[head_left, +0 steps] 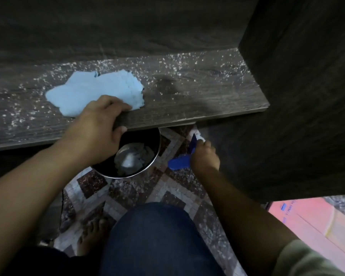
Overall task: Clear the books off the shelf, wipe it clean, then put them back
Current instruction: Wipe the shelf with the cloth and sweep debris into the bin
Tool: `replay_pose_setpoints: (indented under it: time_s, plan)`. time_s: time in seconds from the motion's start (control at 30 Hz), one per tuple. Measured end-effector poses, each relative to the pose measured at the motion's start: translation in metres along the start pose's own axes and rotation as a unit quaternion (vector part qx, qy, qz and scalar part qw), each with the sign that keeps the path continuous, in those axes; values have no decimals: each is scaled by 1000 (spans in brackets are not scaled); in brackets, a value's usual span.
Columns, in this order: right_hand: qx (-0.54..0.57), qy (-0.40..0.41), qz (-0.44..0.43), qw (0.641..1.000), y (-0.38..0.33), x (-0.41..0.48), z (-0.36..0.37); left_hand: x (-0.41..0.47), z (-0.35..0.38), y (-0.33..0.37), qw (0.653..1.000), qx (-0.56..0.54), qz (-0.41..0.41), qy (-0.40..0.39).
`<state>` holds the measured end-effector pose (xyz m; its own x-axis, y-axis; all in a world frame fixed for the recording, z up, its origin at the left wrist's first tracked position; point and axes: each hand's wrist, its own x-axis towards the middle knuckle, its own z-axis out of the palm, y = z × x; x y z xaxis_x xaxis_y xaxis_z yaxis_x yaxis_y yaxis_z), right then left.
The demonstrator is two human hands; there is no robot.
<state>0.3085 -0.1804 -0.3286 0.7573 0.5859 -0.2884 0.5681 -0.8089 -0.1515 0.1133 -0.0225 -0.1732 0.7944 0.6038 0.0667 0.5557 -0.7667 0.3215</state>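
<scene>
Shelf (187,90) of dark wood, bare of books, with none in view, so clearing looks done. White specks cover most of it, so wiping seems barely begun. A light blue cloth (94,90) lies on the shelf. The left hand (100,126) grips the front edge, fingers curled onto the cloth, thumb beneath. Lower down, the right hand (204,156) curls its fingers round a blue plastic tool (179,162) beside a steel bowl (147,136). Returning the books remains.

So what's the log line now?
stage: wiping | left hand: holds cloth at dusty shelf edge | right hand: grips blue tool | bowl: on floor
</scene>
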Motion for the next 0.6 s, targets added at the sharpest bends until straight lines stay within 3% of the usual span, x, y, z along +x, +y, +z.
replay_pose_setpoints:
  time_s: [0.17, 0.3, 0.37, 0.6]
  plan:
    - [-82, -21, -99, 991, -26, -43, -86, -4, -5, 3, 999, -2, -11, -36]
    - [-47, 77, -191, 977, -52, -81, -167, -25, -18, 19, 998, -18, -27, 60]
    - [-4, 88, -237, 968, -70, -91, -192, -41, -22, 22, 994, -19, -38, 100]
    - [84, 102, -327, 936, -123, -71, -156, -66, -17, -12, 993, 4, -80, 83]
